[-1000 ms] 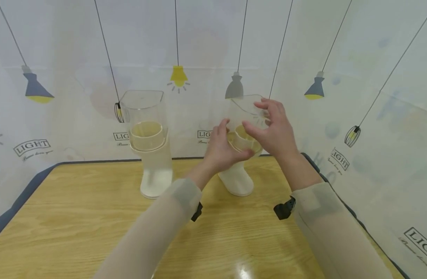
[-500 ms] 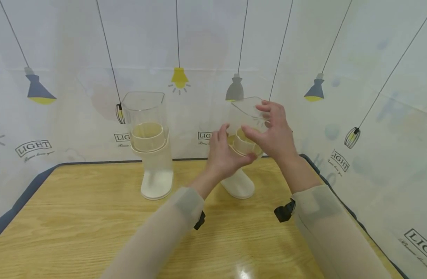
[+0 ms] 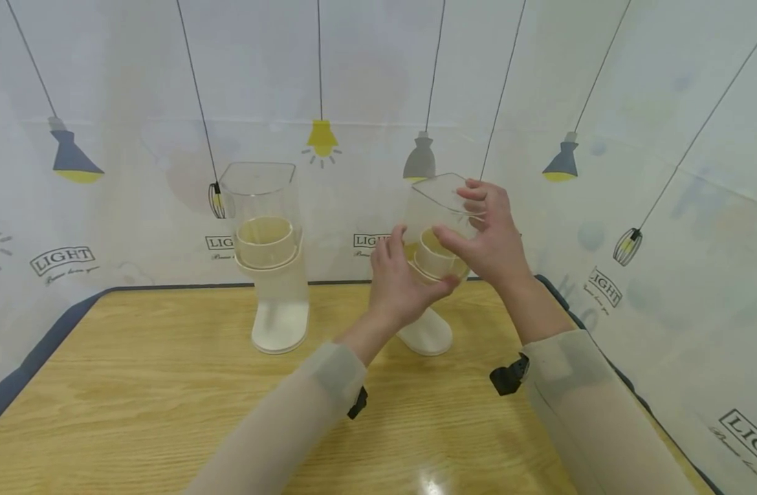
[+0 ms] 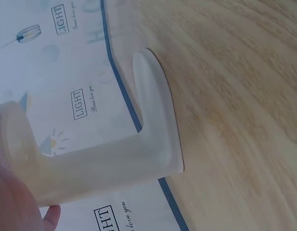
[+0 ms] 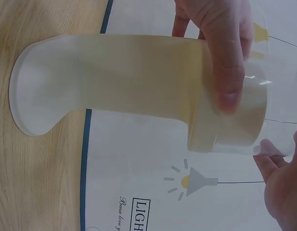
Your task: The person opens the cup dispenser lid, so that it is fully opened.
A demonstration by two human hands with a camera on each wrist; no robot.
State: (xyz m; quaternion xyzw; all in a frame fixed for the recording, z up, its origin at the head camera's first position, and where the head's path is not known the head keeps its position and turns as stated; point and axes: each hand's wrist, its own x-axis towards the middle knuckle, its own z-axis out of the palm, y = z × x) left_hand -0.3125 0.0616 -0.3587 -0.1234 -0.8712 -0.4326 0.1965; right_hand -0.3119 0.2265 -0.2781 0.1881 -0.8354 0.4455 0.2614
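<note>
Hands (image 3: pixel 404 285) still around right clear-topped stand (image 3: pixel 426 335)

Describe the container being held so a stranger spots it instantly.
Toward the far edge of the wooden table are two clear-topped, white-based containers. Choose the right container: the left hand grips it, while no hand touches the left container.

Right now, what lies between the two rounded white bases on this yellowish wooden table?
In the head view, bare table shows between the left base and right base, partly hidden behind the left wrist.
</note>
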